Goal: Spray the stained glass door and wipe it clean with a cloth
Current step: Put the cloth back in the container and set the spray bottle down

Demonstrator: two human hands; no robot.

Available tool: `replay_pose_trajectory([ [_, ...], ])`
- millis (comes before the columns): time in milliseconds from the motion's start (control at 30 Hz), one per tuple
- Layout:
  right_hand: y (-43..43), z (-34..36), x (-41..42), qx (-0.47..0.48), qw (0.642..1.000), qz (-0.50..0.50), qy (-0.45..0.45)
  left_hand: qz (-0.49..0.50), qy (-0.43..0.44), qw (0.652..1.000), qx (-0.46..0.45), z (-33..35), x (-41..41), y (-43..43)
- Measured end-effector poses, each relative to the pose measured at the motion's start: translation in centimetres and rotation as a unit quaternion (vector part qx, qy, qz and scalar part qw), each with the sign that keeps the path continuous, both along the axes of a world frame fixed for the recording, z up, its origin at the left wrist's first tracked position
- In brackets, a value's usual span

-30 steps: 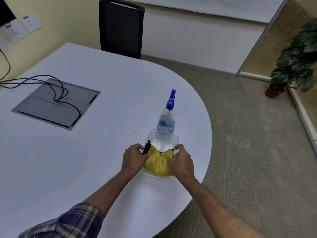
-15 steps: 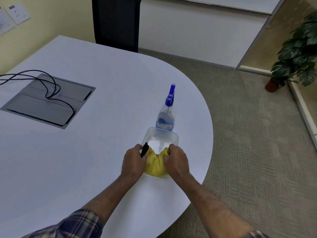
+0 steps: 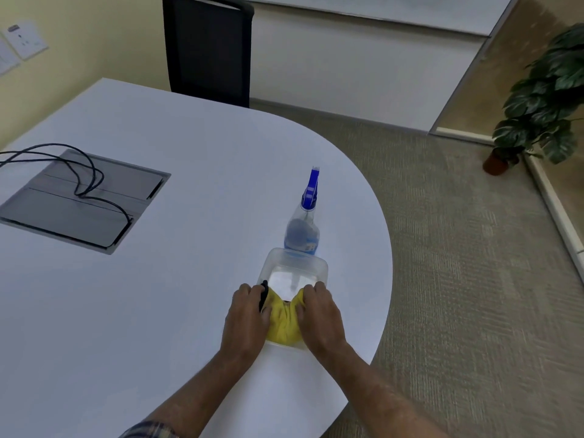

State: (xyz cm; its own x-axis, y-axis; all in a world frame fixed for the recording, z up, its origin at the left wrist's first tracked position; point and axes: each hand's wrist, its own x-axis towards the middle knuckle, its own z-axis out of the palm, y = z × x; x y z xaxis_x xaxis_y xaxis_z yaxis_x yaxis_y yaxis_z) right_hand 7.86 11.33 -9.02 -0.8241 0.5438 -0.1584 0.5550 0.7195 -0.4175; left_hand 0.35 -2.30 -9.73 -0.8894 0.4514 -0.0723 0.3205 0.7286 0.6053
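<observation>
Even, soft indoor light; wide-angle bending at edges, slight overall blur.

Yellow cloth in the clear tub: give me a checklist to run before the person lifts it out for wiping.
1. Both hands on the yellow cloth: ok, left hand and right hand bunch it.
2. Cloth clear of the tub: not ok, it lies inside.
3. Spray bottle upright and reachable: ok, standing just beyond the tub.
4. Black object by the left fingers: cannot tell what it is.
5. Glass door in view: not ok.
</observation>
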Motion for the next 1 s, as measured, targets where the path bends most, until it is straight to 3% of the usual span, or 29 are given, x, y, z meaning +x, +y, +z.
replay_pose_trajectory([
  [133,0.6,1.4,-1.1,-0.034,0.987,-0.070,0.142,0.015,0.038,0.997,0.068,1.2,-1.5,1.1],
  [267,3.9,4.0,-4.3,-0.129,0.941,-0.170,0.261,0.007,0.000,0.988,0.156,3.2,-3.8,4.0],
  [500,8.6,4.7,-9.2,-0.265,0.923,-0.114,0.254,-0.042,-0.120,0.972,0.200,4.7,-8.3,10.0],
  [667,9.4,3.6,-11.0,-0.322,0.910,-0.072,0.251,-0.073,-0.126,0.968,0.202,3.7,-10.2,12.0],
  [1000,9.1,5.6,-10.5,-0.299,0.909,-0.049,0.285,-0.068,-0.073,0.964,0.248,5.3,-9.6,12.2],
])
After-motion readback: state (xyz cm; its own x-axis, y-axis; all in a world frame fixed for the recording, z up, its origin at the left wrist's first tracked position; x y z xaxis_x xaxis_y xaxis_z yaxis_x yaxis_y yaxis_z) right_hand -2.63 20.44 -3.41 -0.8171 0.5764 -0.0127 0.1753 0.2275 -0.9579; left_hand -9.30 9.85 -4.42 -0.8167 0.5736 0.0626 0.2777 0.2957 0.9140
